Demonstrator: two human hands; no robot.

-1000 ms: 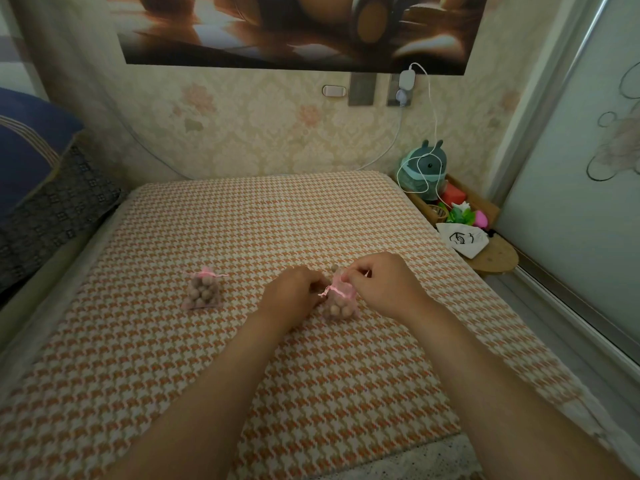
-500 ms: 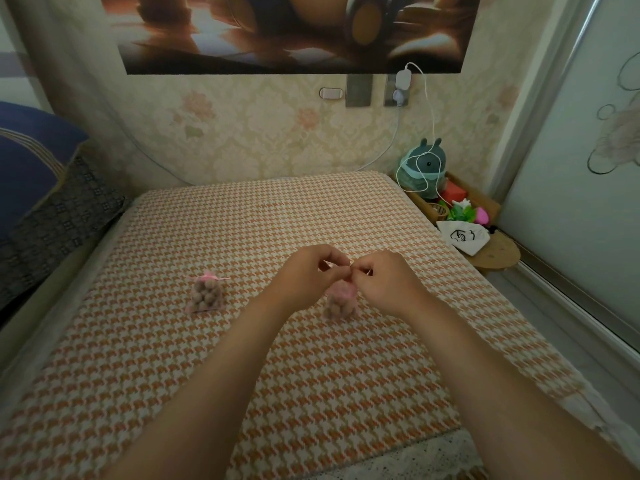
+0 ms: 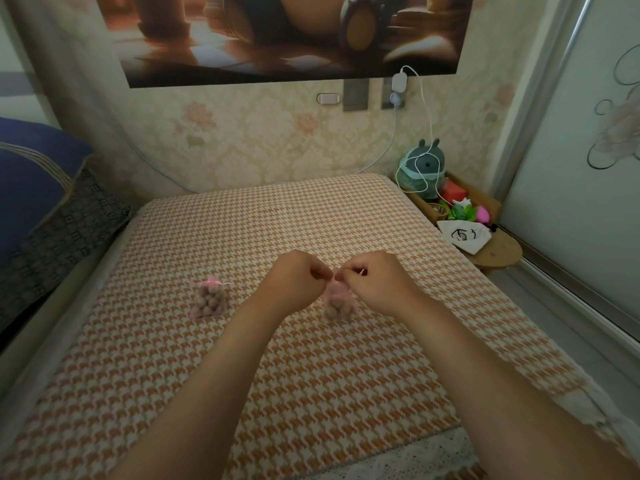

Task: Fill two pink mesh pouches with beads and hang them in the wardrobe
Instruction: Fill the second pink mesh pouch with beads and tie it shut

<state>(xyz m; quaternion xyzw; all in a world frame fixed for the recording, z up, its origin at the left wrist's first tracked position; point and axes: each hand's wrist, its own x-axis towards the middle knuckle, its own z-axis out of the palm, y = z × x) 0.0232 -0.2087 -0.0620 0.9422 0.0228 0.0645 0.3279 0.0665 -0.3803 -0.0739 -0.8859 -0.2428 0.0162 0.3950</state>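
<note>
Two pink mesh pouches full of brown beads are on the houndstooth bed cover (image 3: 311, 375). The left pouch (image 3: 210, 301) lies alone, its pink ribbon tied at the top. The right pouch (image 3: 337, 303) sits between my hands, blurred. My left hand (image 3: 298, 280) and my right hand (image 3: 375, 282) each pinch an end of its pink drawstring just above the pouch neck, fingers closed, knuckles nearly touching.
A sliding wardrobe door (image 3: 571, 168) stands at the right. A wooden stool (image 3: 498, 252) with a white bag, a toy box and a teal plush sit beside the bed. Dark pillows (image 3: 41, 202) lie at the left, and a charger cable hangs on the wall.
Both hands rose from the pouch and came together above it, holding its drawstring ends; the pouch lifted slightly. The left pouch stayed put.
</note>
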